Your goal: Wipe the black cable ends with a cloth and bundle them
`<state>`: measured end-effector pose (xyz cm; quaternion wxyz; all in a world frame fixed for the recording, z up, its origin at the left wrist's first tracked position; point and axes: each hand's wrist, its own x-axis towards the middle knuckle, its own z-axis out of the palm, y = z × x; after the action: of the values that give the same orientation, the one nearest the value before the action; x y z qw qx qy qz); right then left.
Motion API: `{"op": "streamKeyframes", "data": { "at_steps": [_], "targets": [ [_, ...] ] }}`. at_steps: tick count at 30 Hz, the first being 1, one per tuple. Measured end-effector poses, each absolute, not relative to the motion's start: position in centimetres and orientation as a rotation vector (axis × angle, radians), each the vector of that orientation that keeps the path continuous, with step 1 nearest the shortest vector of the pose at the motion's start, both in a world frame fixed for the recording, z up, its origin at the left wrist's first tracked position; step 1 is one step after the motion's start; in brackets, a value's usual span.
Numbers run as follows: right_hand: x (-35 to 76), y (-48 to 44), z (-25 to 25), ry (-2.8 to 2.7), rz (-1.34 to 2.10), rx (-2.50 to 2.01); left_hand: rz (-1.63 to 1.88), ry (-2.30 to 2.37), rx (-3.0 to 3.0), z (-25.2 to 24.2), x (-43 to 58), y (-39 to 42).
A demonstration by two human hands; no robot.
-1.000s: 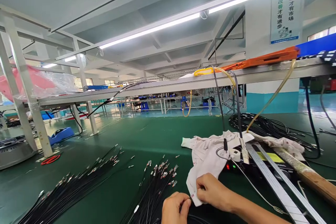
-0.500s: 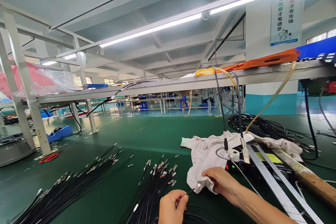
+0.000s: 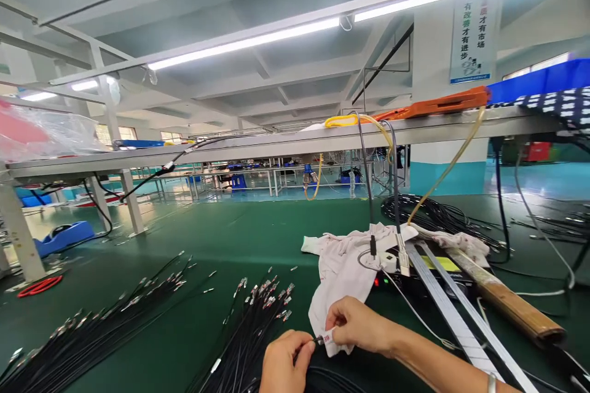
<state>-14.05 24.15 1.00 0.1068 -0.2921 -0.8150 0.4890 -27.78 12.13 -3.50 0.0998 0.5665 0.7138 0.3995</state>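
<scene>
My left hand [image 3: 282, 363] pinches a thin black wire [image 3: 308, 344] near its metal tip, at the bottom centre. My right hand [image 3: 358, 324] grips the lower corner of a white cloth [image 3: 338, 273] and presses it around the wire's end, where a small white label with red marks shows. The two hands almost touch. A fan of black wires with metal terminals [image 3: 255, 319] lies just left of my hands.
A second bundle of black wires [image 3: 87, 331] spreads at the left on the green table [image 3: 239, 233]. A black device with red lights [image 3: 415, 285], metal rulers [image 3: 442, 304] and a wooden handle [image 3: 507, 304] lie right. A shelf [image 3: 276, 147] with hanging cables crosses above.
The view shifted right and down. My right hand moved the cloth corner back over the wire tip, which was bare half a second ago; my left hand kept its hold.
</scene>
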Motion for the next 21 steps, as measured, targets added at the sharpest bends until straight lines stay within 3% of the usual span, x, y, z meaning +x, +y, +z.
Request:
{"op": "streamKeyframes", "data": {
  "at_steps": [6,11,17,21],
  "targets": [
    [-13.8,25.0,1.5,-2.326,0.946,-1.063,1.312,1.947,1.396,-1.1,-27.4,11.7],
    [-8.7,24.3,2.2,-2.311,0.735,-0.970,1.435,1.848,1.234,5.7,-26.9,8.8],
    [-3.3,19.8,3.2,-2.431,0.759,-0.775,1.225,1.852,1.267,13.2,-23.6,1.4],
    [-1.2,16.6,4.2,-2.505,0.886,-0.700,1.623,1.927,1.245,16.1,-21.4,-5.0]
  ]
}}
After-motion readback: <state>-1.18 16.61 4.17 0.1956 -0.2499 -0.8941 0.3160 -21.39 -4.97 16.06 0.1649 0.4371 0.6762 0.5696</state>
